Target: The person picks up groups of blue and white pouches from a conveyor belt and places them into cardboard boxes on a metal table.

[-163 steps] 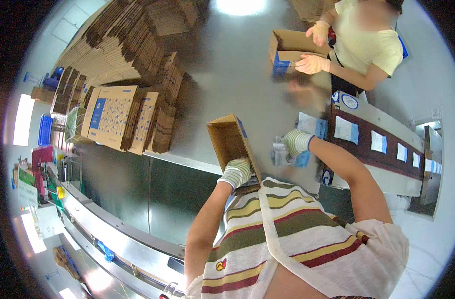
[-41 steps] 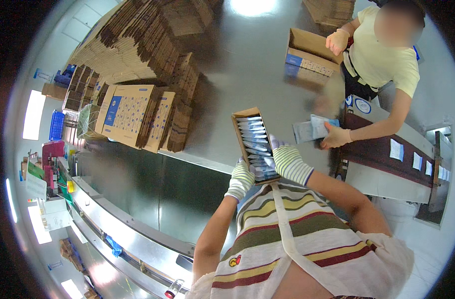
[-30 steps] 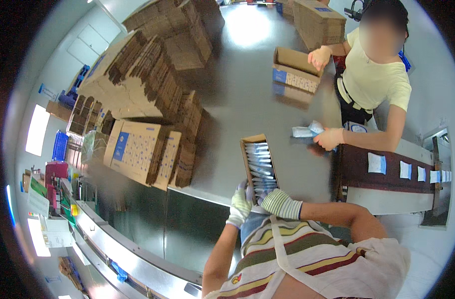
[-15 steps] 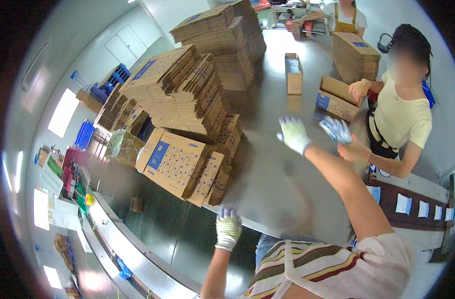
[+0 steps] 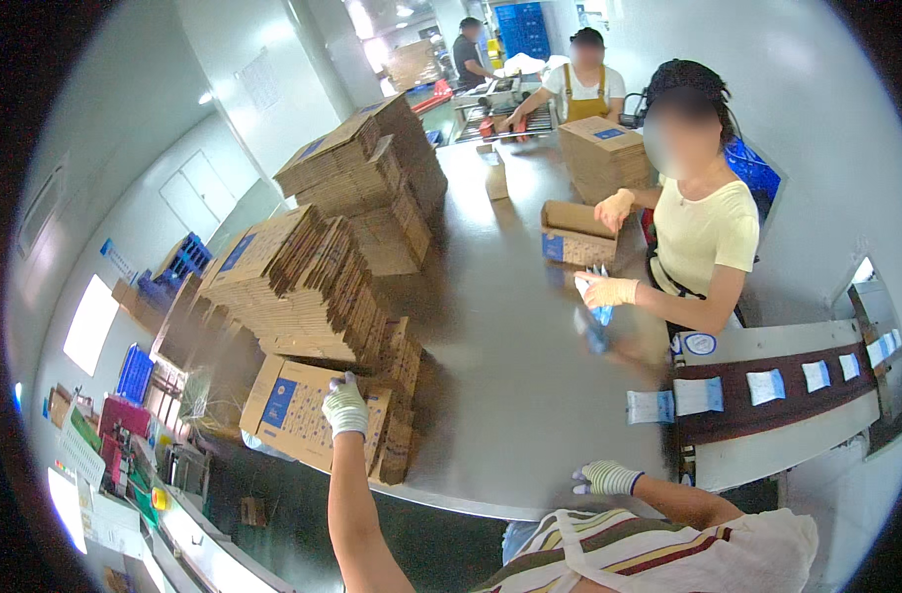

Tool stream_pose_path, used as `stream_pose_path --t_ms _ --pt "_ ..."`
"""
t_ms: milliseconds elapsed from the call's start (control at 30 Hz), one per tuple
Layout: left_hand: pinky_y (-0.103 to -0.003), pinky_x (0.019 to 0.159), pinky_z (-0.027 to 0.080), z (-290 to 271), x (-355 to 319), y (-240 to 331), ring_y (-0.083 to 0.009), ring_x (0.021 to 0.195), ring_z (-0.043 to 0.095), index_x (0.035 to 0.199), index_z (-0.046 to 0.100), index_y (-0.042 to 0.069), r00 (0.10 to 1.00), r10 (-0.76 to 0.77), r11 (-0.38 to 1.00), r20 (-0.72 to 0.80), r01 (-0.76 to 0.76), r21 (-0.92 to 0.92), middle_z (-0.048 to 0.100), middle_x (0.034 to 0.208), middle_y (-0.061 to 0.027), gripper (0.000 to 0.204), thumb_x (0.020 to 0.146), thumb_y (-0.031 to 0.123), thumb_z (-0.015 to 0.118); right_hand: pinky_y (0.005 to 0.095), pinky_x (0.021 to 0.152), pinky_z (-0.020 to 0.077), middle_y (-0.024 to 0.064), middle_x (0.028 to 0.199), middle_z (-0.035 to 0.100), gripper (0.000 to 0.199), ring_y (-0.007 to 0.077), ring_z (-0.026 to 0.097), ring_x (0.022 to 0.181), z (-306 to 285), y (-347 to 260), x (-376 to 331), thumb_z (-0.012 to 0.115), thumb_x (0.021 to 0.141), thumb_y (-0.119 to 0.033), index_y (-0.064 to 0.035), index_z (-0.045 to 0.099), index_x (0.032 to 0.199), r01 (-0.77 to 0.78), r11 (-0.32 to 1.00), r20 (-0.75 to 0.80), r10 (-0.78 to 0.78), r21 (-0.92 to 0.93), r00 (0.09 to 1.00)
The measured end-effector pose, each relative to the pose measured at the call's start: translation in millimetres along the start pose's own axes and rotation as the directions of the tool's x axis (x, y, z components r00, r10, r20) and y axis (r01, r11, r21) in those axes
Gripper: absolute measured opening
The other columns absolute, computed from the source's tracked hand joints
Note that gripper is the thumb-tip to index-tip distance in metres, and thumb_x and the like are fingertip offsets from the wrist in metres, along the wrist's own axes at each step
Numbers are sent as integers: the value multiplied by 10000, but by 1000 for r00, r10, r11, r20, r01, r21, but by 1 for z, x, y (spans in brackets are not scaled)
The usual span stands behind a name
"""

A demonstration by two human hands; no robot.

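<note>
Several flat cartons (image 5: 298, 423) lie in a low pile at the near left corner of the worktop (image 5: 500, 395), and the gloved left hand (image 5: 345, 405) rests on the top one, toward its far right corner. It shows its back to the view, so whether the fingers pinch cardboard or merely press on it I cannot tell. Low over the near edge, the gloved right hand (image 5: 607, 479) is loosely spread, with nothing visible in it; whether it touches the worktop is unclear. A taller stack (image 5: 303, 296) rises just behind the pile, and another stack (image 5: 372, 193) behind that; keeping cartons folded flat probably saves room and leaves the nearest within easy reach. On the right, a belt (image 5: 736, 407) meets the worktop, presumably so that its spaced packets (image 5: 766, 387) arrive close by. Beyond it, a co-worker (image 5: 708, 227) holds a bunch of packets (image 5: 602, 314) in front of an open box (image 5: 579, 247), whose mouth faces up, likely so that its inside can be reached. That bunch is blurred and overlapping, so its count is lost. The box's inside is partly hidden by its near wall, the left forearm (image 5: 360, 514) runs off the lower edge, and the cardboard under the left palm is covered
</note>
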State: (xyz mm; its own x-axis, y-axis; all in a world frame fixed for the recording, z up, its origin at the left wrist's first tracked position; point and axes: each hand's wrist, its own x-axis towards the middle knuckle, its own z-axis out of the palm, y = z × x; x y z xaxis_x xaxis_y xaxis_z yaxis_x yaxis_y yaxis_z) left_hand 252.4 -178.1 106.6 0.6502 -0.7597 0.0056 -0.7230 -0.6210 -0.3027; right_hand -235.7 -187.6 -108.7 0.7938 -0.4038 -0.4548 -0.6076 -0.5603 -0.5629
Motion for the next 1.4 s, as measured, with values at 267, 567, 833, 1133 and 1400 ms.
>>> stream_pose_path --t_ms 267,567,833,1133,1400 --pt "-343 597 542 14 -24 1 -251 797 644 1120 523 103 979 16 995 -203 3 95 576 1002 -113 272 852 101 473 415 891 434 185 1106 593 490 356 559 1013 -3 0 -12 542 836 -435 -29 576 1108 35 999 -58 -34 16 998" --pt "-349 721 429 -82 -163 26 -211 799 568 1126 507 69 818 184 982 -545 -133 132 561 901 -57 341 790 124 530 386 892 445 186 1087 603 426 316 580 1004 -21 -3 -3 570 847 -352 4 579 1081 119 986 -217 -91 119 972" --pt "-380 698 401 -156 -249 47 -283 753 517 1100 522 10 502 -4 736 -865 -584 -342 546 847 -116 357 746 6 476 350 907 444 126 1183 557 454 232 533 1095 -93 -9 18 553 874 -311 -31 481 1224 611 -55 -552 370 790 747" --pt "-327 912 401 19 -241 83 -203 1028 504 1272 395 -34 917 -173 86 -360 -350 -933 515 1168 -168 379 928 109 465 375 795 490 134 834 657 791 257 626 778 -155 -40 -40 387 798 -702 38 637 922 642 -211 -525 419 737 741" --pt "-348 972 338 48 -229 108 -246 1123 406 1347 194 0 923 -272 -183 273 229 -956 387 1264 -179 918 751 511 670 347 901 431 119 1061 626 490 209 570 1014 -120 -65 -41 455 897 -429 13 616 1034 776 249 -804 22 580 594"
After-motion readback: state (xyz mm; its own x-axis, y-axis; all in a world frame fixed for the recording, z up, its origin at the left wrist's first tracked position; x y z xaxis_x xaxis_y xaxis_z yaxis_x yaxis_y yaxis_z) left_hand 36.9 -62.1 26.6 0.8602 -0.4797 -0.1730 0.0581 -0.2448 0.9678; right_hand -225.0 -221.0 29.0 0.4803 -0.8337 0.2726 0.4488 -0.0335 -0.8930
